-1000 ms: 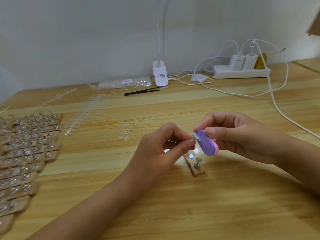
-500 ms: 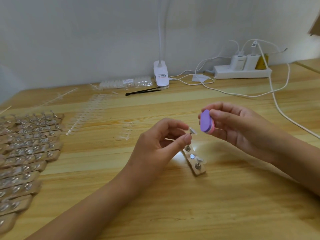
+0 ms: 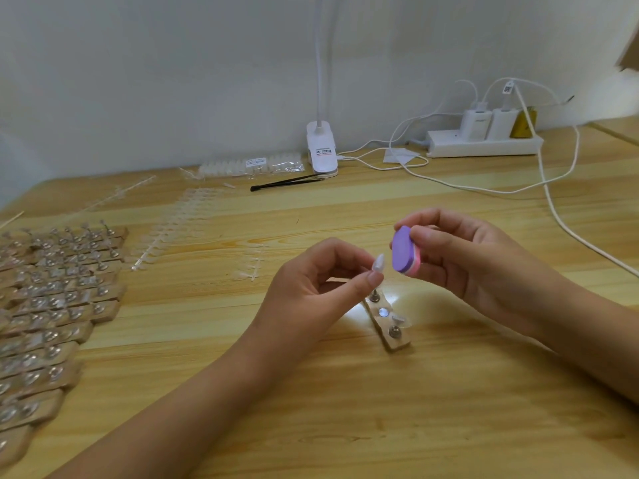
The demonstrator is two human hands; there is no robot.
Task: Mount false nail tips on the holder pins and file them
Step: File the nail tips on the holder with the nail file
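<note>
Our left hand (image 3: 311,288) pinches a small clear pointed false nail tip (image 3: 378,263) between thumb and forefinger, raised above the pale wooden table (image 3: 345,409). Our right hand (image 3: 466,264) is closed round a purple oval buffing block with a pink layer (image 3: 403,249), held just beside the tip; we cannot tell whether the two touch. Below them lies a short wooden holder strip with metal pins (image 3: 390,326), lit by a bright spot, with another clear tip (image 3: 399,319) resting against it. The left thumb hides the base of the raised tip and the far end of the strip, so we cannot tell whether the tip sits on a pin. At the left edge, many more wooden pin strips (image 3: 52,299) lie packed in rows. Near them are long clear strips of unused tips (image 3: 173,229) and a shorter piece (image 3: 254,267) close to the left hand. Along the wall we see a clear bag of tips (image 3: 249,164), black tweezers (image 3: 287,183), a white clip-on lamp base (image 3: 321,150), and a white power strip with chargers (image 3: 484,145). A white cable (image 3: 553,202) runs from it across the table behind the right wrist.
</note>
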